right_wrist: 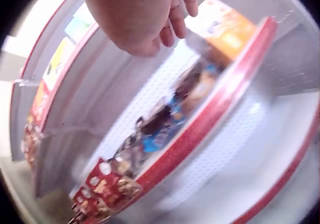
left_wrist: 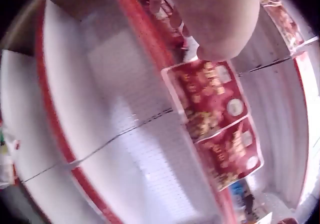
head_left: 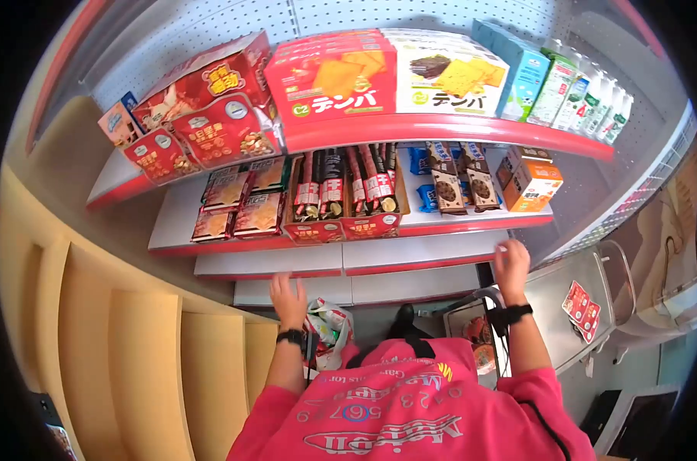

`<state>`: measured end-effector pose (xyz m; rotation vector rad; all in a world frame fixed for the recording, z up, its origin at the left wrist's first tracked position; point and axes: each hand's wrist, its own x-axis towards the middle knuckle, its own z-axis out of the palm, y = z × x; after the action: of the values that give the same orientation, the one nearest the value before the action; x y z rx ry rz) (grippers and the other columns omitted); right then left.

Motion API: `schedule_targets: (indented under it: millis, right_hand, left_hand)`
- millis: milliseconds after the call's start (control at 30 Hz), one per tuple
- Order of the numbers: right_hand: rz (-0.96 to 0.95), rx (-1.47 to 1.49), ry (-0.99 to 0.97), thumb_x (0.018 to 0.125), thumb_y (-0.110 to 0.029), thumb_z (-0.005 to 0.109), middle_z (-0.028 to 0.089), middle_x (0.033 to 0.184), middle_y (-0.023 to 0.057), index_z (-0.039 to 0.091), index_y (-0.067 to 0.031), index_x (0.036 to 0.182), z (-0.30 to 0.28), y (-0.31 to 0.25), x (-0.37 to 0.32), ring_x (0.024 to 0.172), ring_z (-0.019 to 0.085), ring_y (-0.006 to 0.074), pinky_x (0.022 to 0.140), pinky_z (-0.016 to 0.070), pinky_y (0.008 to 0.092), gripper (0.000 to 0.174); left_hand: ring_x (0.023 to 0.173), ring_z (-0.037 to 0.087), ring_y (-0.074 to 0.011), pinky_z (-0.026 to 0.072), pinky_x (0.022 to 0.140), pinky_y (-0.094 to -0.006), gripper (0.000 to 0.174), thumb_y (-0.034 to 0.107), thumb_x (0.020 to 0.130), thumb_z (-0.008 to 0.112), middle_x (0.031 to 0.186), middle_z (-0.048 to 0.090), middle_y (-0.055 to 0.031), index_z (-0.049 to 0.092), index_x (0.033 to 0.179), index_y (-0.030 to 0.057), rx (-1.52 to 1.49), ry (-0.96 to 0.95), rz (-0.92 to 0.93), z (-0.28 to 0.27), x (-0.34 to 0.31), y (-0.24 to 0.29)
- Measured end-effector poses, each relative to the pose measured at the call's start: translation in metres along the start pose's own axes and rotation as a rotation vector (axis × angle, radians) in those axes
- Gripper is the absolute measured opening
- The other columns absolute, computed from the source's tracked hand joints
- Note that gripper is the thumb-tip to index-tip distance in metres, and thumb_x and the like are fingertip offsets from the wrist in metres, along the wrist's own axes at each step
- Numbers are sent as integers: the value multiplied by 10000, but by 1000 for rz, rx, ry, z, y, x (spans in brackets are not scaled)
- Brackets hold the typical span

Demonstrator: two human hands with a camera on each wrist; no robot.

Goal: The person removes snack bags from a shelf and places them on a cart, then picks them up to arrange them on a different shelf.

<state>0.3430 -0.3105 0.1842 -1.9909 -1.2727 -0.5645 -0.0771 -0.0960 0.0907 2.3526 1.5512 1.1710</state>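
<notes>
My left hand (head_left: 288,300) hangs in front of the lower shelves with its fingers apart and nothing in them. Above and beyond it stand two red display boxes (head_left: 311,232) of long stick-shaped snack packs (head_left: 331,183); in the left wrist view the hand (left_wrist: 215,19) overlaps their shelf. My right hand (head_left: 511,265) is raised near the right end of the lower shelves, fingers loosely bent and holding nothing. Nearest to it are an orange box (head_left: 534,186) and chocolate cookie packs (head_left: 447,178) on the middle shelf.
On the top shelf stand red and white cracker boxes (head_left: 333,73), red nut boxes (head_left: 225,127) and several bottles (head_left: 613,115). A bag (head_left: 334,323) sits low by my left arm. To the right is a metal cart (head_left: 552,288) bearing red cards (head_left: 581,311). Wooden shelves (head_left: 149,338) stand at left.
</notes>
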Motion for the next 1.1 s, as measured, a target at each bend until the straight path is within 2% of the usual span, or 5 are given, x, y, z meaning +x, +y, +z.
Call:
schedule_targets:
  millis: [133,467,667,733,1100]
  right_hand:
    - [349,-270,-26,734,-52,608,583,808,125,571,-44,807,-37,100,-114,762,548,335,694,435,405,82]
    - [1502,20,-208,695,-108,573,608,621,151,635,40,730,-133,231,-318,480,575,177,471,475,309,164]
    - [1136,-189,-735,711,-169,562,632,892,222,663,7,838,-130,218,-291,872,603,360,798,478,413,240]
    - [1161,-214,-799,725,-169,557,637,929,197,672,-28,885,-135,225,-289,885,607,343,810,479,405,242]
    - [1148,-378,99,622,-339,789,522,1088,190,423,-32,1185,-213,377,-228,1026,506,355,825,446,424,738]
  left_hand:
    - [894,570,-383,456,745,-468,271,266,764,590,908,597,-209,605,952,72,132,-848,-441,9,-136,-95]
    - [825,612,-345,485,705,-448,283,320,763,544,838,634,-170,653,912,106,361,-1419,234,99,-303,-239]
    - [675,630,-291,493,618,-426,174,213,723,603,734,639,-154,655,753,50,162,-1130,793,147,-180,-85]
    - [560,572,-194,433,435,-343,183,227,800,552,691,604,-54,580,747,54,-242,-1240,-233,152,-167,-15]
    - [835,623,-311,484,746,-386,256,256,748,600,855,648,-166,661,886,49,22,-1144,7,145,-285,227]
